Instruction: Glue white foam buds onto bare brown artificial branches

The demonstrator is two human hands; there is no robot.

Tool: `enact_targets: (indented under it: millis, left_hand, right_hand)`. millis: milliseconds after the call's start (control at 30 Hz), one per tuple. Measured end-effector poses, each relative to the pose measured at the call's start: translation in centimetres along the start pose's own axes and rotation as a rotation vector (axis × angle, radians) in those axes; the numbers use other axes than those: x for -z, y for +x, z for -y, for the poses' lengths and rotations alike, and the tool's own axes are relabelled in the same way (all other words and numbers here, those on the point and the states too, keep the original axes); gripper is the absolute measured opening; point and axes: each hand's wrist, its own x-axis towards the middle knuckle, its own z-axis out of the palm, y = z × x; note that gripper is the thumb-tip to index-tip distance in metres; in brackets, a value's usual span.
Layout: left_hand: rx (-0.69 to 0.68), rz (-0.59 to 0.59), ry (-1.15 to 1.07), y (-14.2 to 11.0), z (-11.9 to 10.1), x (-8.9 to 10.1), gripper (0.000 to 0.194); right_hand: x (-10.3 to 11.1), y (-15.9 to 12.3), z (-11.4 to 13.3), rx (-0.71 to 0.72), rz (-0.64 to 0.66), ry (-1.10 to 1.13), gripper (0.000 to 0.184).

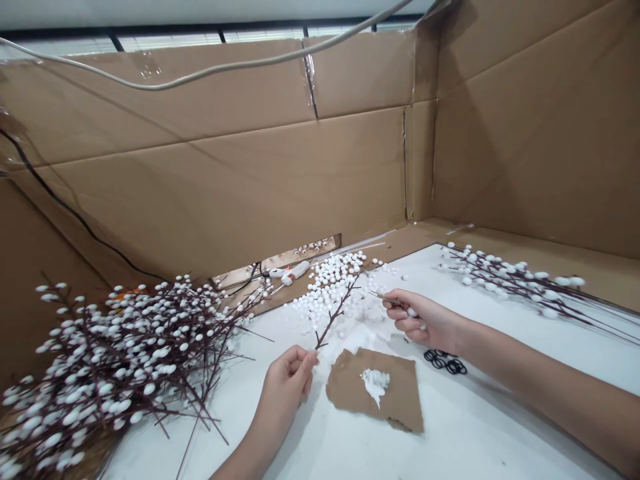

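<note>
Pinched in my left hand [286, 377] is the lower end of a bare brown artificial twig [334, 319], which slants up and to the right. My right hand [431, 321] is closed round a thin pointed tool [381, 295] whose tip points left toward the top of the twig; its exact kind is too small to make out. A white berry [411, 312] shows among the right fingers. Between and below the hands lies a torn cardboard piece [400, 393] with a smear of white paste [376, 385] on it. Loose white foam berries [340, 273] lie spread behind the twig.
A big heap of berry-covered branches [135, 353] fills the left. More finished branches [520, 280] lie at the right. Black rings [445, 362] sit under my right wrist. A white glue gun [290, 272] rests at the back, before a tall cardboard wall [225, 173].
</note>
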Motion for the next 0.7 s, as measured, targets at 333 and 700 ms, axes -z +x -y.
enact_targets:
  millis: [333, 700]
  left_hand:
    - [0.026, 0.059, -0.086, 0.09, 0.33, 0.07, 0.042]
    - [0.073, 0.178, -0.156, 0.03, -0.19, 0.21, 0.048]
  right_hand:
    - [0.01, 0.15, -0.02, 0.166, -0.078, -0.160, 0.024]
    - [0.54, 0.46, 0.43, 0.383, -0.147, -0.203, 0.025]
